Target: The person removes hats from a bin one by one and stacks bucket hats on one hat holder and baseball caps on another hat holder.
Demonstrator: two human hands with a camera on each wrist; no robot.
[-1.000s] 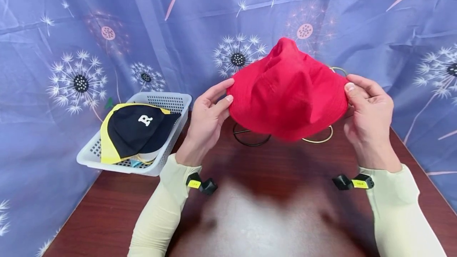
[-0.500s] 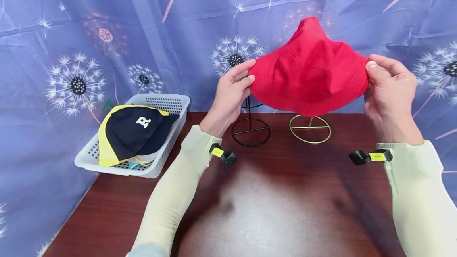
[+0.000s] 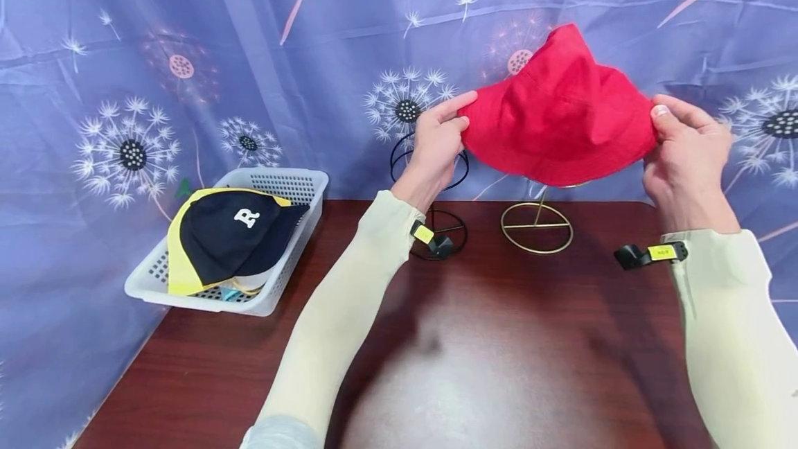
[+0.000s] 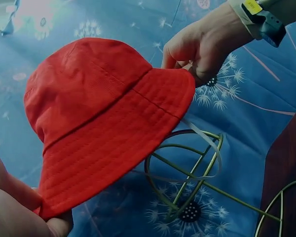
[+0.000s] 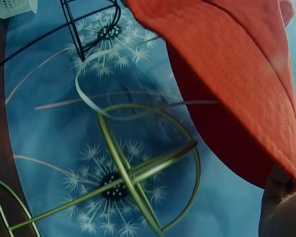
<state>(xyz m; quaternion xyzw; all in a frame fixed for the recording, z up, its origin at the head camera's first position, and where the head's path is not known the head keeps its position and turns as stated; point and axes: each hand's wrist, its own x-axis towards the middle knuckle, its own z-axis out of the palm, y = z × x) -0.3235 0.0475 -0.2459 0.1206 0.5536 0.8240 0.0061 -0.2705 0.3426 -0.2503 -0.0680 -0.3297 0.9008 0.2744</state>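
Note:
A red bucket hat [image 3: 561, 116] is held up in the air, crown upward, with its brim stretched between both hands. My left hand [image 3: 436, 141] pinches the brim's left side between thumb and fingers. At the opposite side, my right hand [image 3: 688, 147] pinches the brim the same way. Directly under the hat stands a gold wire hat stand [image 3: 536, 226]; its domed wire top [image 5: 138, 177] shows below the brim in the right wrist view, and the hat hides it in the head view. A thin pale strap [image 5: 85, 101] hangs in a loop from the hat.
Behind my left hand stands a black wire hat stand [image 3: 393, 163], partly covered by the wrist. On the left, a white plastic basket [image 3: 246, 307] holds a navy cap [image 3: 212, 234] with a white R, over something yellow. A blue dandelion-print curtain [image 3: 312, 89] hangs behind the brown table [image 3: 499, 324].
Both hands have lifted the red bucket hat and carried it right and away from the body, over the gold stand. The grips on the brim stay the same.

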